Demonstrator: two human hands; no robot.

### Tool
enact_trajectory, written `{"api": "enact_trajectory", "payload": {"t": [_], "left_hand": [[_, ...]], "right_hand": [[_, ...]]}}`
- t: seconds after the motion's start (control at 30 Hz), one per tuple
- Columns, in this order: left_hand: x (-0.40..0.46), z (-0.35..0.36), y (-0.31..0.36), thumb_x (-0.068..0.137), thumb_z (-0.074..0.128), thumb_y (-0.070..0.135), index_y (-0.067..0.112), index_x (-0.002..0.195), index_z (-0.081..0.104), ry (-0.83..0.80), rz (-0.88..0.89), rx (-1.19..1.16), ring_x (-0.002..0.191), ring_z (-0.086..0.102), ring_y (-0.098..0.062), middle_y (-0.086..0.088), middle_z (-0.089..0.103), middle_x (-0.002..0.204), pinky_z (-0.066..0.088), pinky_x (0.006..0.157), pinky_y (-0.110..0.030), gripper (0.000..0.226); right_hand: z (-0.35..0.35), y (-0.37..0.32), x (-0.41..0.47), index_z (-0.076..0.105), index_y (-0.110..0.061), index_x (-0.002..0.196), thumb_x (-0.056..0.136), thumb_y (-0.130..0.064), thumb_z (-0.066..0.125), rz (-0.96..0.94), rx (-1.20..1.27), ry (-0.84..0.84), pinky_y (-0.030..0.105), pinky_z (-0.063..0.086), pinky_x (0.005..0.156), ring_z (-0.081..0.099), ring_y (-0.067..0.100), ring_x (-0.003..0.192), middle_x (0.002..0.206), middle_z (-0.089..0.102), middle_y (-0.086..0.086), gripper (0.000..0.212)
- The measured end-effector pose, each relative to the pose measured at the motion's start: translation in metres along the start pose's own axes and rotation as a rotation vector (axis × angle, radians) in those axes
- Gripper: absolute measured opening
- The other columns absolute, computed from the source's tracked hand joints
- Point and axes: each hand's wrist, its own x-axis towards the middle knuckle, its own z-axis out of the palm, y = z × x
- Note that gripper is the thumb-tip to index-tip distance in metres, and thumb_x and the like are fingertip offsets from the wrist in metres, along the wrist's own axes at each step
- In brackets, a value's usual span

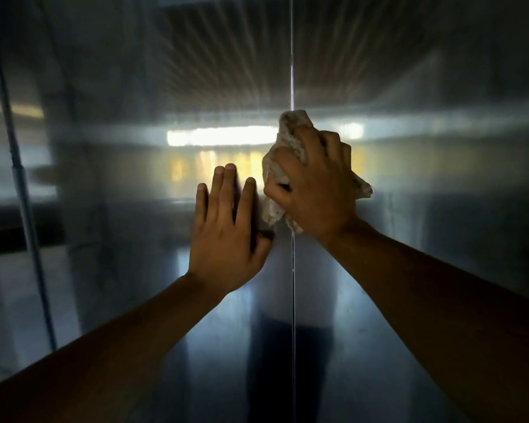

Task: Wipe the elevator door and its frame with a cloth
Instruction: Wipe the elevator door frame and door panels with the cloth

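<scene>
The brushed steel elevator door [135,184] fills the view, and the seam [292,56] between its two panels runs straight down the middle. My right hand [315,184] grips a crumpled beige cloth [290,126] and presses it on the door right over the seam. My left hand [226,230] lies flat on the left panel just beside the cloth, fingers straight and pointing up. Part of the cloth is hidden under my right hand.
The door's left edge and frame [16,178] run down the far left as a thin vertical strip. The steel shows blurred reflections of lights and a ribbed ceiling. Both forearms reach in from the bottom corners.
</scene>
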Motion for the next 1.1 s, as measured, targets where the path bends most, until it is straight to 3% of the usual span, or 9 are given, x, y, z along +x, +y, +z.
{"api": "enact_trajectory", "payload": {"t": [0.4, 0.73, 1.1], "left_hand": [[-0.053, 0.026, 0.012, 0.091, 0.059, 0.038, -0.001, 0.152, 0.032, 0.039, 0.025, -0.042, 0.152, 0.008, -0.043, -0.031, 0.016, 0.161, 0.012, 0.120, -0.063, 0.077], [-0.119, 0.041, 0.017, 0.098, 0.034, 0.045, 0.001, 0.152, 0.034, 0.024, 0.084, -0.076, 0.153, 0.008, -0.041, -0.029, 0.017, 0.162, 0.012, 0.120, -0.062, 0.070], [-0.196, 0.067, 0.028, 0.090, 0.046, 0.031, -0.002, 0.145, 0.043, 0.094, 0.121, -0.141, 0.150, 0.014, -0.046, -0.033, 0.022, 0.158, 0.014, 0.118, -0.065, 0.065]], "right_hand": [[0.001, -0.027, -0.067, 0.068, -0.021, 0.105, 0.076, -0.041, 0.059, 0.093, 0.039, -0.049, 0.046, 0.037, 0.094, 0.049, 0.040, 0.118, 0.136, 0.054, 0.012, 0.037], [0.005, -0.047, -0.145, 0.068, -0.024, 0.104, 0.076, -0.044, 0.056, 0.098, 0.005, -0.064, 0.044, 0.035, 0.091, 0.044, 0.034, 0.116, 0.132, 0.054, 0.010, 0.036], [0.009, -0.076, -0.228, 0.068, -0.025, 0.104, 0.076, -0.038, 0.061, 0.164, 0.042, -0.009, 0.046, 0.038, 0.090, 0.049, 0.037, 0.112, 0.129, 0.056, 0.011, 0.032]]}}
